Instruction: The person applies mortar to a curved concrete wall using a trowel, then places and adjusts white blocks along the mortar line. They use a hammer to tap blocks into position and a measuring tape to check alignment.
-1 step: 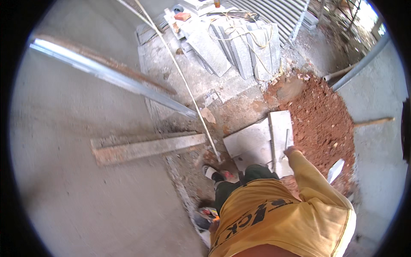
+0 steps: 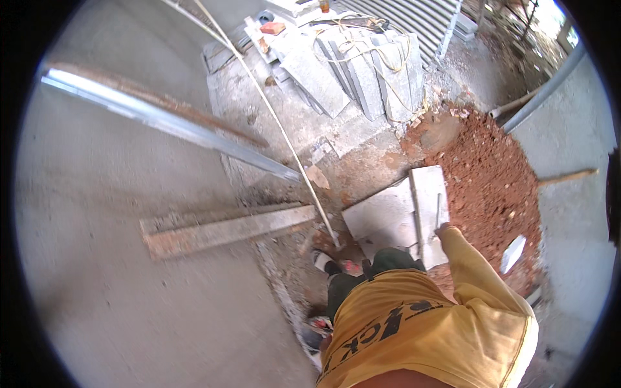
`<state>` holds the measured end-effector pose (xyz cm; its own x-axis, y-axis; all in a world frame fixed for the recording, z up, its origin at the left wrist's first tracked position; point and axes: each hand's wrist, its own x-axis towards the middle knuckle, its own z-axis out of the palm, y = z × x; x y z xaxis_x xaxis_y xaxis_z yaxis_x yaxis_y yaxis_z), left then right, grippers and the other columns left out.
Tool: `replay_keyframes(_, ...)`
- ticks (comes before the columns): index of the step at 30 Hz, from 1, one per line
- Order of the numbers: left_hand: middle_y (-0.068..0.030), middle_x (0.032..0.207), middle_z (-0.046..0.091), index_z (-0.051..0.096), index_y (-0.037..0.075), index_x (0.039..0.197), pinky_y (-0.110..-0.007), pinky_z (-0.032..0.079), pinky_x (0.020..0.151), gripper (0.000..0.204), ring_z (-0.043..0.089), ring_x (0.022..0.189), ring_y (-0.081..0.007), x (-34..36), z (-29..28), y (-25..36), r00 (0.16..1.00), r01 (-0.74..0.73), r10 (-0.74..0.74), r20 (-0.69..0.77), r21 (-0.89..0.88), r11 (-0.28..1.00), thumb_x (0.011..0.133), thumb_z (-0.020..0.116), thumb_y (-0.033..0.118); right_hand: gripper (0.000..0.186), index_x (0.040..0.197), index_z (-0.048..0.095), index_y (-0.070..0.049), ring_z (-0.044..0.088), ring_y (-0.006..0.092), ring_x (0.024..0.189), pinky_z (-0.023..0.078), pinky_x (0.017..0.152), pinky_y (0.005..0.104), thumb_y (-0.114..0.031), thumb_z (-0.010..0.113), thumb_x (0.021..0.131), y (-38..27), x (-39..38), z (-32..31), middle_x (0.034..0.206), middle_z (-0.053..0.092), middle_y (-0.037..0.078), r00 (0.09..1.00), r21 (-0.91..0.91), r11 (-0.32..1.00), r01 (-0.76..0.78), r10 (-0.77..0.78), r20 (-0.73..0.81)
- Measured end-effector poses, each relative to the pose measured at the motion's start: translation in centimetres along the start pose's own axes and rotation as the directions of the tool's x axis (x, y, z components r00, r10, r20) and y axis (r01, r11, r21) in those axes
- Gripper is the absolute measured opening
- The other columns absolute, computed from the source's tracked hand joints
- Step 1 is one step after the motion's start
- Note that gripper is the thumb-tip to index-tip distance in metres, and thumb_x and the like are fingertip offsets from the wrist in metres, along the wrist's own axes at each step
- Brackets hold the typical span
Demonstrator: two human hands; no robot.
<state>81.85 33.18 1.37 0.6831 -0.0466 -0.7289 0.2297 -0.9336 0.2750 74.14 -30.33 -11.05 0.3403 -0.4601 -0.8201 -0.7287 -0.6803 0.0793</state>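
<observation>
My right hand [image 2: 442, 229] is closed at the near end of a thin grey rod [image 2: 439, 207]; its exact kind is unclear. The rod lies over a narrow pale slab [image 2: 427, 182]. Left of this slab is a wider pale slab [image 2: 381, 216], its near edge hidden by my dark trousers. My left hand [image 2: 326, 343] shows only in part beside the yellow shirt, and its fingers are hidden. Near it is a dark and red object [image 2: 316, 326], too small to make out.
Red soil [image 2: 488, 174] with a white shard [image 2: 513, 253] lies to the right. Leaning grey slabs [image 2: 362, 81] with a loose cord stand ahead. A long thin pole [image 2: 278, 119], a metal bar [image 2: 162, 119] and a plank [image 2: 226, 229] are at the left.
The view has shifted slightly. My left hand shows less beside the shirt, and the orange patch near it is no longer visible. My right hand stays at the rod.
</observation>
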Motion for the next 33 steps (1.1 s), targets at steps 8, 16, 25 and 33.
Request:
replay_keyframes(8,-0.0188,0.102,0.064,0.063,0.001,0.094,-0.045,0.048,0.077,0.038,0.061,0.091,-0.0348,23.4,-20.8,-1.1,0.927,-0.374,0.282,0.247,0.572,0.730,0.094,0.041,0.032,0.042,0.112,0.064,-0.009,0.063,0.0294,0.101,0.049,0.088,0.0400,-0.041,0.055,0.086,-21.5,-3.0,-2.0,0.104,0.066,0.018,0.984,0.051,0.990,0.131,-0.123,-0.131)
replay_keyframes(16,-0.0180,0.098,0.066,0.064,-0.001,0.103,-0.037,0.045,0.084,0.043,0.061,0.094,-0.0283,36.6,-28.1,17.6,0.906,-0.424,0.422,-0.040,-0.101,0.900,0.087,0.052,0.037,0.030,0.089,0.067,0.002,0.063,0.0207,0.054,0.053,0.054,0.0336,-0.027,0.063,0.080,-19.5,-2.0,-5.7,0.072,0.067,0.014,0.919,0.849,0.528,-0.025,0.346,-0.188)
replay_keyframes(25,-0.0203,0.095,0.065,0.063,0.000,0.091,-0.041,0.046,0.082,0.034,0.061,0.092,-0.0318,42.8,-23.3,34.4,0.953,-0.302,0.301,0.028,0.127,0.945,0.088,0.048,0.030,0.032,0.104,0.066,-0.011,0.065,0.0264,0.096,0.048,0.086,0.0469,-0.035,0.055,0.086,-16.3,21.9,-22.7,0.100,0.068,0.012,0.982,-0.059,0.995,0.080,-0.088,-0.165)
replay_keyframes(33,-0.0200,0.103,0.063,0.065,0.010,0.100,-0.044,0.048,0.084,0.029,0.061,0.099,-0.0323,47.1,-27.9,55.3,0.904,-0.387,0.420,-0.079,0.267,0.883,0.092,0.042,0.026,0.036,0.090,0.066,-0.002,0.064,0.0322,0.079,0.048,0.074,0.0383,-0.037,0.060,0.085,-19.8,22.0,-54.9,0.079,0.066,0.018,0.787,0.759,0.257,0.597,-0.006,-0.617)
